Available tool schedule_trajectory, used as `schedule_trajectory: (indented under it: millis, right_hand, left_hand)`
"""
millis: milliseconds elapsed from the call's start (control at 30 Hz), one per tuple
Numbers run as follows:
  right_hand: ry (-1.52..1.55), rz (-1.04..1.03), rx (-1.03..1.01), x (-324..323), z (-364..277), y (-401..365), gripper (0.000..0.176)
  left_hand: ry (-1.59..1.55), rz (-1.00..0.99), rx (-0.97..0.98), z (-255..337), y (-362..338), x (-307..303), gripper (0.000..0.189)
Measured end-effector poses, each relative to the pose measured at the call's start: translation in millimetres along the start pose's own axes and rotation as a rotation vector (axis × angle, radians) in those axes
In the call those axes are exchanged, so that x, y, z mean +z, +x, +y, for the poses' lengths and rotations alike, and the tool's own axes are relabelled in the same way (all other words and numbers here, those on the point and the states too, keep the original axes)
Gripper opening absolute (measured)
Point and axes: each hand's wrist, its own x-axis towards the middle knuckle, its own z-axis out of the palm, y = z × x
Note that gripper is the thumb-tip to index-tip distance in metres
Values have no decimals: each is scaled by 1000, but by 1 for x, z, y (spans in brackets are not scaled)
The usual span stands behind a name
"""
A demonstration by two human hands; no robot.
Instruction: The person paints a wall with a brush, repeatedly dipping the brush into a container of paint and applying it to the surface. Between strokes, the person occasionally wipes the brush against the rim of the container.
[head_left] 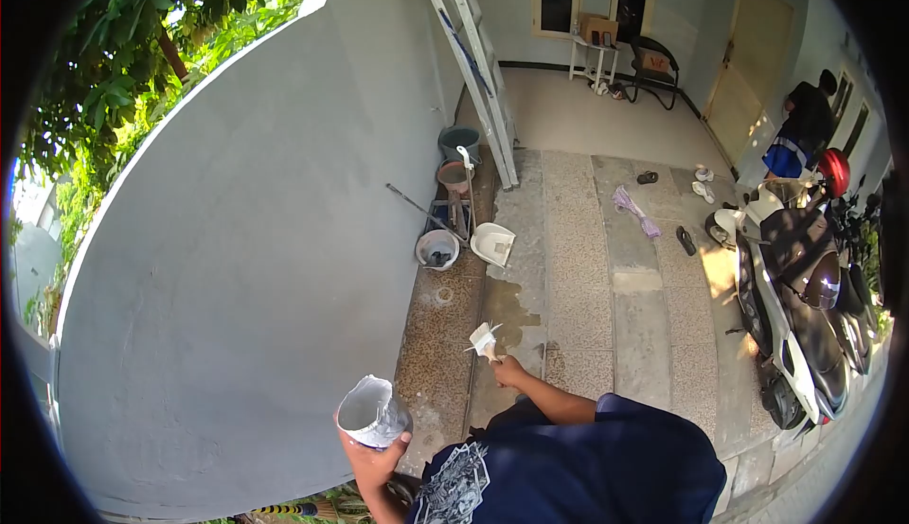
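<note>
My left hand [379, 458] is wrapped round a paint-smeared cup [390, 420], whose open top faces up and shows grey-white paint on its inner wall. Out to the right, my right hand [509, 371] is closed on the handle of a paintbrush [484, 341]. Its bristles are pale with paint and point up and away from me, over the paved floor. A grey painted wall [237, 268] curves along my left side, close beside the cup.
By the wall stand a metal ladder [478, 79], a dark bucket [460, 142], a pail [437, 250] and a white dustpan [492, 244]. Motorbikes [791, 306] are parked on the right, with a person [805, 122] behind them. Sandals [686, 240] and a cloth [636, 213] lie on the floor.
</note>
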Motion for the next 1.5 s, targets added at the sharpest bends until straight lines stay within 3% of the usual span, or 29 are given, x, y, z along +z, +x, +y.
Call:
schedule_trajectory:
  millis: [200, 400, 533, 600, 633, 700, 767, 900, 1100, 1133, 1233, 1300, 1367, 1433, 1500]
  right_hand:
    - [-124, 91, -82, -87, -7, 4, 27]
    - [67, 125, -145, -183, -43, 7, 24]
    - [172, 171, -510, -247, -121, -30, 28]
    - [426, 84, -666, -280, -157, -43, 22]
    - [333, 183, -688, -295, -176, -51, 21]
    - [429, 218, -739, -316, -204, -63, 18]
    - [586, 274, -733, -321, -230, -87, 19]
    - [538, 265, -730, -331, -205, -76, 24]
    - [707, 350, -444, -293, -151, -84, 33]
    - [713, 354, -444, -292, -150, -87, 33]
    - [751, 330, -541, -290, -162, -115, 34]
    - [846, 379, -711, -293, -190, -137, 31]
    - [704, 199, -1010, -308, -213, -152, 28]
    - [623, 158, -1245, -300, -264, -196, 26]
    - [563, 335, -1250, -280, -306, -251, 23]
  left_hand:
    - [-73, -77, 24, 7, 32, 93, 88]
    - [-118, -108, 55, -8, 46, 173, 89]
    - [-288, -111, 45, 3, 54, 213, 86]
    - [-136, -283, 157, 5, 67, 224, 83]
    - [-132, -283, 149, 9, 70, 233, 83]
    - [-228, -350, 152, 18, 74, 253, 81]
    - [-266, -396, 128, 36, 78, 271, 82]
    - [-324, -529, 91, 36, 76, 287, 83]
    - [-391, -542, 82, 34, 74, 292, 82]
    - [-350, -631, 75, 31, 80, 284, 82]
    - [-359, -646, 88, 37, 85, 274, 81]
    - [-330, -671, 129, 47, 91, 265, 81]
    - [-335, -690, 139, 48, 97, 254, 85]
    - [-344, -704, 201, 55, 107, 247, 89]
    - [-300, -756, 257, 64, 117, 241, 91]
